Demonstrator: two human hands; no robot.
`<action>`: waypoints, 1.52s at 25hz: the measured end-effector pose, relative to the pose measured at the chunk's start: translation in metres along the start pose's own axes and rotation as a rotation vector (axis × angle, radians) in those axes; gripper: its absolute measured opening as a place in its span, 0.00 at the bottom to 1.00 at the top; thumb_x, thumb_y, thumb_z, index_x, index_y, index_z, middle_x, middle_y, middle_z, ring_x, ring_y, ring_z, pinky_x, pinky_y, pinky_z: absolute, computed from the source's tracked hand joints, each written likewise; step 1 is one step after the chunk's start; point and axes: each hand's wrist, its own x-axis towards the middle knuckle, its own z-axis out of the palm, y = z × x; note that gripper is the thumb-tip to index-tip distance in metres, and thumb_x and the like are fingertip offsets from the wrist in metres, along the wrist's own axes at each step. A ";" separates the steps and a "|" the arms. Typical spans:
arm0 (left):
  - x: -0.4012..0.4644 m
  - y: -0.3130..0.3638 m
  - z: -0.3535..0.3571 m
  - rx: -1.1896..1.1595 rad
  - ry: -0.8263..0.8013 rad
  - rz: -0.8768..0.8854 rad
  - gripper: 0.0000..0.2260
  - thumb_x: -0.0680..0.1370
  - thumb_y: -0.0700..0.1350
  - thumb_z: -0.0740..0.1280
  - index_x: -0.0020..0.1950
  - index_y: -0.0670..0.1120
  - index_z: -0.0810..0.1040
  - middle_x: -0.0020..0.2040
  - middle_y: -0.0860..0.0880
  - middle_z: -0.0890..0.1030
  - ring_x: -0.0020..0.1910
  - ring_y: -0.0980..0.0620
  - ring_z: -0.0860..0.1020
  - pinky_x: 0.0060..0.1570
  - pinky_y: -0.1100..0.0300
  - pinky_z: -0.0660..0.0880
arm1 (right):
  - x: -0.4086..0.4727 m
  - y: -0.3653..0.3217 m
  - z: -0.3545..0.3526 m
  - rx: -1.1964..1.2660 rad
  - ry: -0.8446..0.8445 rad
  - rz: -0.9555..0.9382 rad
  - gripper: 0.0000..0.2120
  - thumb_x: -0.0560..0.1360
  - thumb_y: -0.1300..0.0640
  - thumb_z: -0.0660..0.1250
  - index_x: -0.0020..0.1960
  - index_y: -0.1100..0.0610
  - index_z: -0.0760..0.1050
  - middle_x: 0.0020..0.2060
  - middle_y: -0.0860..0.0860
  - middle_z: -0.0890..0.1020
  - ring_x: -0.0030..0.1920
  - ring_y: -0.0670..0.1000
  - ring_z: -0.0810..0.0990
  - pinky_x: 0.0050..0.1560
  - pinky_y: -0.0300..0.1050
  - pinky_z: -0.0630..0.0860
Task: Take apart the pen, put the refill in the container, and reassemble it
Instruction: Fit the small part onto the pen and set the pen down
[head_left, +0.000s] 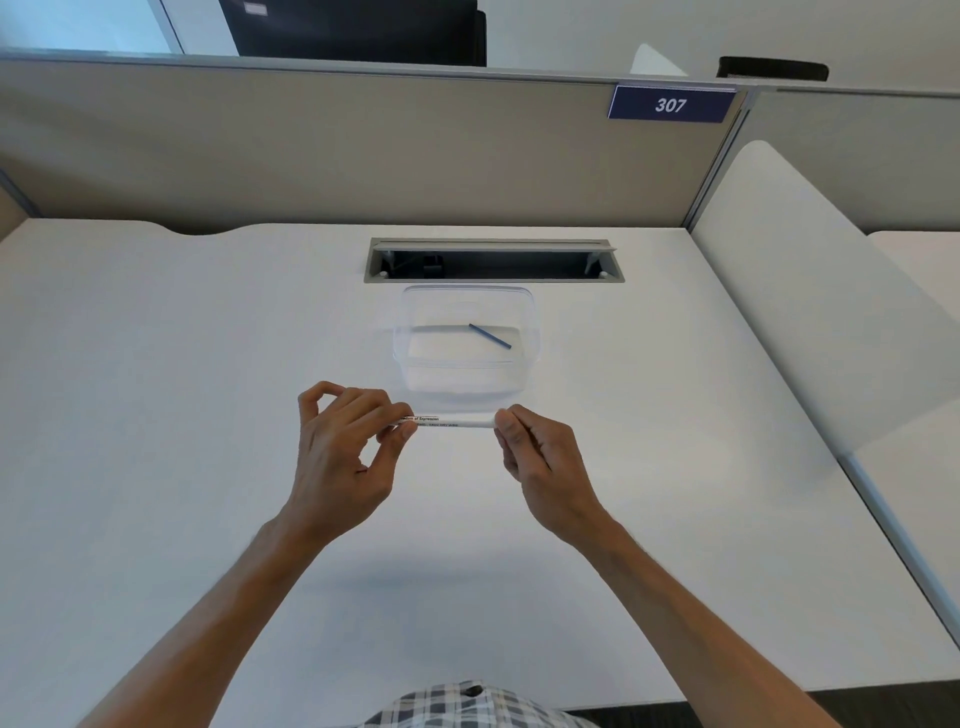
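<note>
A smooth white bench (156, 415) fronts a beige fabric partition (311, 156). At its far middle sits a clear rounded-rectangular plastic container (530, 332) holding the thin blue refill (490, 336). Nearer, left hand (337, 457) and right hand (545, 467) fingers pinch the white cylindrical pen (452, 422) horizontally by its ends.

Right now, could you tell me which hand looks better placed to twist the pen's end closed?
Probably the right hand: its fingertips pinch the white pen barrel at the very end, while the left hand steadies the printed section.
</note>
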 end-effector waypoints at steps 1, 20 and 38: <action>0.000 0.000 0.001 0.021 0.022 0.024 0.07 0.77 0.44 0.65 0.42 0.46 0.81 0.35 0.54 0.78 0.38 0.54 0.77 0.56 0.54 0.61 | 0.001 -0.001 0.000 0.060 -0.009 0.034 0.19 0.83 0.52 0.57 0.33 0.53 0.62 0.26 0.43 0.63 0.28 0.46 0.59 0.29 0.38 0.59; -0.018 0.007 0.021 -0.393 -0.211 -0.237 0.07 0.80 0.46 0.62 0.55 0.51 0.78 0.41 0.56 0.78 0.39 0.51 0.77 0.40 0.53 0.74 | 0.014 -0.011 0.018 0.475 0.331 0.137 0.03 0.77 0.58 0.71 0.47 0.53 0.84 0.42 0.47 0.87 0.45 0.47 0.86 0.36 0.37 0.77; -0.032 0.017 0.039 -0.481 -0.461 -0.299 0.11 0.80 0.50 0.64 0.59 0.49 0.78 0.50 0.58 0.83 0.38 0.60 0.79 0.48 0.56 0.80 | 0.033 -0.032 0.044 1.011 0.215 0.345 0.25 0.82 0.48 0.53 0.28 0.53 0.59 0.24 0.47 0.60 0.26 0.48 0.58 0.28 0.39 0.59</action>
